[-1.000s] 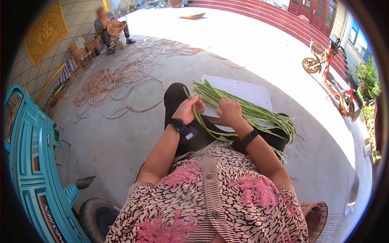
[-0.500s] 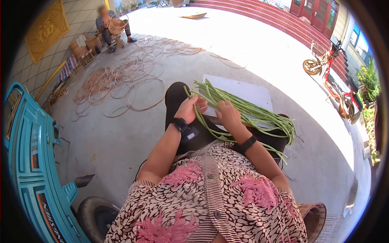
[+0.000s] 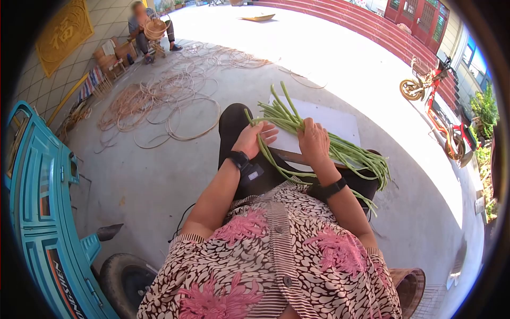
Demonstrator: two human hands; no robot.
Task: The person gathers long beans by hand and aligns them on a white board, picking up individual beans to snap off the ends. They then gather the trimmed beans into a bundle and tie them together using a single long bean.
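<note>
A bundle of long green beans (image 3: pixel 353 154) lies across my lap, over a pale flat board (image 3: pixel 337 119), the tail ends drooping past my right knee. My left hand (image 3: pixel 252 140) is at the bundle's left, with a few long beans held between thumb and palm; its other fingers stretch partly out. Those beans hang down and bend to the right over my dark trousers (image 3: pixel 231 119). At the upper part of the bundle, my right hand (image 3: pixel 314 141) is closed on a bean or two whose ends stick up above the rest. Its fingertips are partly hidden.
Coils of thin cane strips (image 3: pixel 141 106) spread over the concrete floor ahead left. Beyond them sits a person (image 3: pixel 142 32) with a woven basket (image 3: pixel 155 29). A turquoise vehicle (image 3: pixel 45 196) stands close on my left, a red scooter (image 3: pixel 435 106) on the right. Behind my right side is a wicker basket (image 3: pixel 409 290).
My right hand has risen and turned, lifting bean ends upward out of the bundle. The left hand stays nearly in place, its fingers more stretched out.
</note>
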